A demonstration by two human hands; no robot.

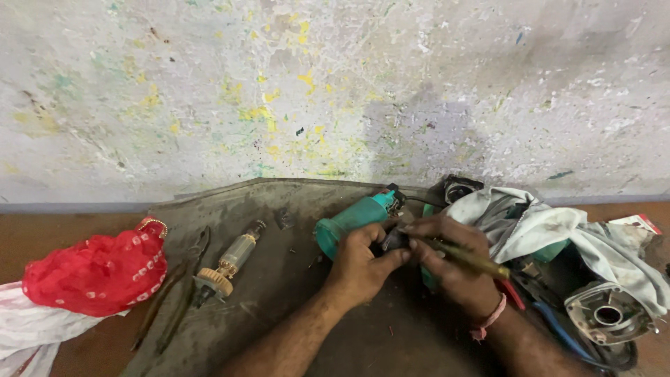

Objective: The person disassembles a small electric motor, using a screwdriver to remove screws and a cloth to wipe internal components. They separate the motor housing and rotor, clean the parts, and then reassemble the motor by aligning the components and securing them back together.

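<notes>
A person's two bare hands work over a dark, worn mat (279, 230) laid on a brown floor against a paint-flecked wall (335, 91). The left hand (359, 269) sits near the middle of the mat, fingers curled tightly around the dark end of a green power tool body (349, 222), which lies tilted with its wide open end pointing toward the mat's left side. The right hand (453, 269), with a pink thread at the wrist, closes its fingers around a brass-handled screwdriver (464, 257); its tip meets the tool just beside the left fingertips. Near the mat's left edge lie a motor rotor (230, 264) and a pair of pliers (178, 297), well apart from the hands. A red cloth (94, 272) rests off the mat's left edge. At the right edge, a grey rag (551, 227) drapes over other tool parts.
</notes>
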